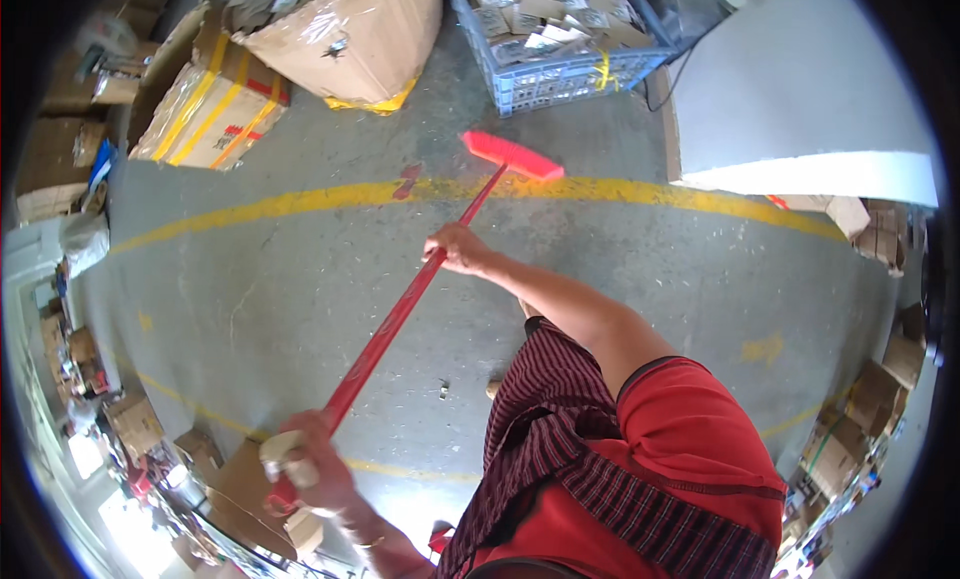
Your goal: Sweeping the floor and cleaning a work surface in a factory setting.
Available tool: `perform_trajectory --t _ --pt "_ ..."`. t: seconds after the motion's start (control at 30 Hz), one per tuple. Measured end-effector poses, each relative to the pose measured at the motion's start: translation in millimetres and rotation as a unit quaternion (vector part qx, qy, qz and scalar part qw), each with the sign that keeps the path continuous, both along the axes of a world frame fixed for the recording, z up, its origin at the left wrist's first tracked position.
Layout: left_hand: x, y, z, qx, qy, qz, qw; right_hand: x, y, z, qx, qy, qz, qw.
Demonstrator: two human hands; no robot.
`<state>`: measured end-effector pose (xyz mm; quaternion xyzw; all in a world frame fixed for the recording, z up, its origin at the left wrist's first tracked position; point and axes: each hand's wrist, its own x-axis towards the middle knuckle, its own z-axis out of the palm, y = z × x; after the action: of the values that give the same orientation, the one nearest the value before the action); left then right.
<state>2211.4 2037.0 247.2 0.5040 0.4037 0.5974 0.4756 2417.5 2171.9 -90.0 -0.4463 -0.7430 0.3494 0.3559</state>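
A red-handled push broom [385,334] slants across the view, its wide pink-red bristle head [512,157] on the grey floor at a yellow painted line. My right hand [460,249] is wrapped round the middle of the handle, with the arm reaching in from the right. Lower left, my left hand [318,469] is closed round the upper end of the handle. A beige rounded thing [284,453] shows at the left fingers, too blurred to name. Small pale scraps lie scattered on the floor around the broom.
Beyond the broom stands a blue plastic crate [575,79] full of flat pieces. Left of it are a large cardboard box [345,44] and a taped carton [215,114]. A white panel [800,89] borders the far right. More cartons [870,399] line both sides.
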Motion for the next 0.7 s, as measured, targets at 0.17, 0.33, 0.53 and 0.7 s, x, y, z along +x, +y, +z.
perform_trajectory --t 0.17,0.33,0.53,0.7 --pt "-68.0 -46.9 77.6 0.093 -0.063 0.128 0.985 -87.6 17.0 92.5 0.037 -0.045 0.134 0.989" --pt "27.3 -3.1 -56.3 -0.022 0.395 0.415 0.82 -72.6 135.2 -3.6 0.136 -0.13 0.028 0.982" --pt "72.1 -35.2 -69.7 -0.138 0.206 0.232 0.941 -27.0 98.3 -67.9 0.178 -0.142 0.096 0.969" --pt "-56.6 -92.3 38.9 -0.009 0.328 0.229 0.916 -125.5 -28.1 1.3 -0.012 0.034 0.229 0.973"
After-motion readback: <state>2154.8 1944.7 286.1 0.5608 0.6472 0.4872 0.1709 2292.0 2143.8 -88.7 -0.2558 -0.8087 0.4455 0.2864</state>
